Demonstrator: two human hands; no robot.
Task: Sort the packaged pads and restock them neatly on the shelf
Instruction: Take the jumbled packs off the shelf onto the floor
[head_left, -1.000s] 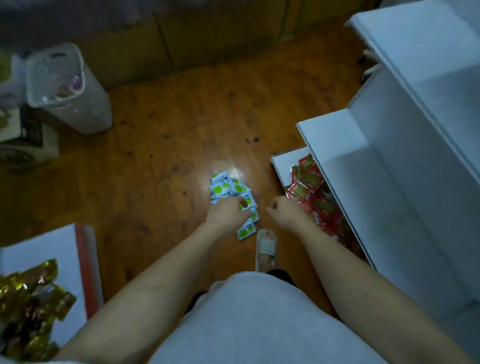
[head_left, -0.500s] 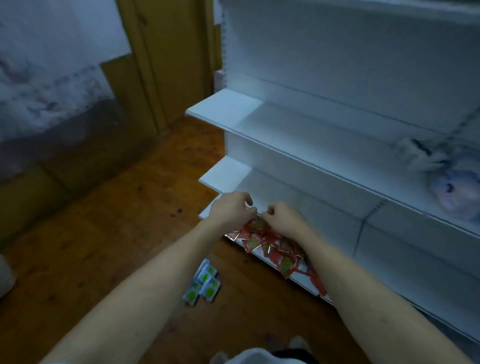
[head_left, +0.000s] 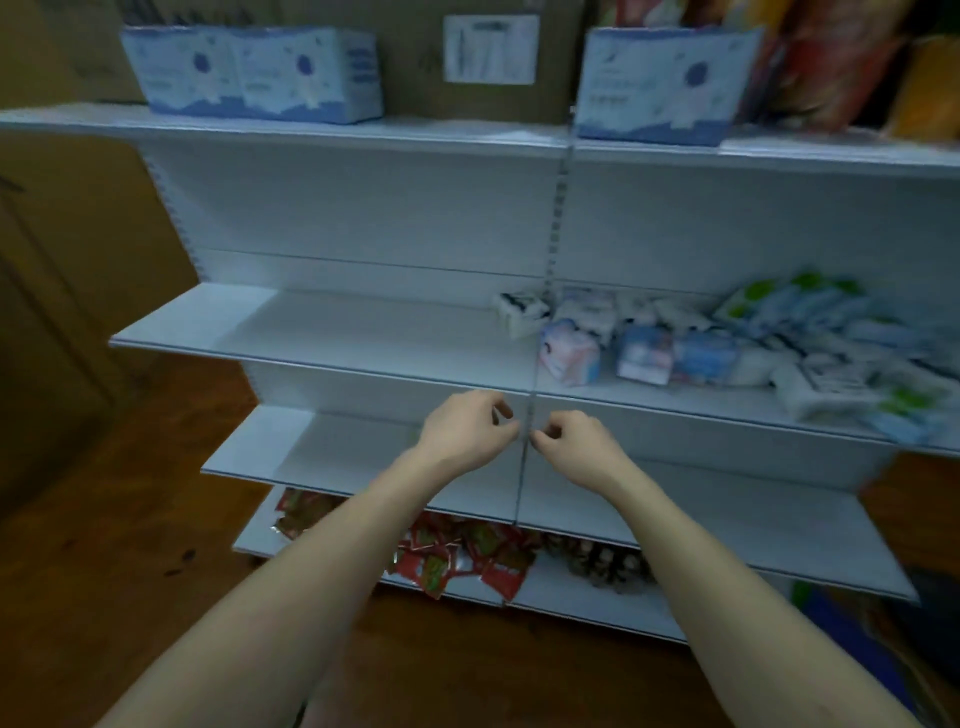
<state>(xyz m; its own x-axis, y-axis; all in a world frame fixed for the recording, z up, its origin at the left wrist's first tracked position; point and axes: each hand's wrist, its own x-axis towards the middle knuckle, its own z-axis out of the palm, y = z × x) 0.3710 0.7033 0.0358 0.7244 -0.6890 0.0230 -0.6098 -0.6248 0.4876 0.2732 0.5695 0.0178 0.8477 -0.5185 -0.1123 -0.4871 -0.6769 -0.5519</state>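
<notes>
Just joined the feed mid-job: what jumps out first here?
Two bare hands, left hand and right hand, hover loosely curled before the white shelf. A jumble of pad packs crowds its right side, and red sachets litter the bottom tier.

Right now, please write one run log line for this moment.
left hand: empty, curled | right hand: empty, curled | pad packs: jumbled, middle shelf right | phase: unsorted

White metal shelf unit, left hand and right hand raised close together with fingers curled, jumbled packaged pads on middle shelf right, red sachets on bottom shelf, blue-white boxes on top, wooden floor.
</notes>
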